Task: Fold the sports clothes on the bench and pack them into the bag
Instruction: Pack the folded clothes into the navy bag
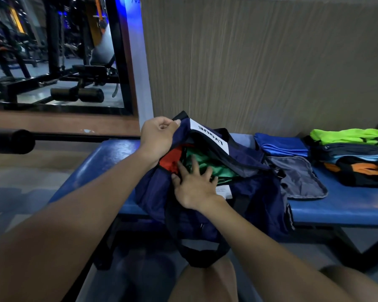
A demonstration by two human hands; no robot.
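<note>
Nearest, the right hand (pixel 194 186) is pressed flat on green clothes (pixel 207 165) inside the bag (pixel 249 192) at the bench's (pixel 109 155) front edge, whose rim is pinched open by the left hand (pixel 158 136), seemingly for room.

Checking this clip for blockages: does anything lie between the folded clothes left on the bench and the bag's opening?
Only a grey cloth lies flat between the folded pile and the bag. The left hand holds its mouth open; the right hand presses the green garment inside.

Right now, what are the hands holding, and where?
The left hand pinches the navy bag by the far rim of its opening. The right hand holds nothing; it presses flat on the green garment inside.
</note>
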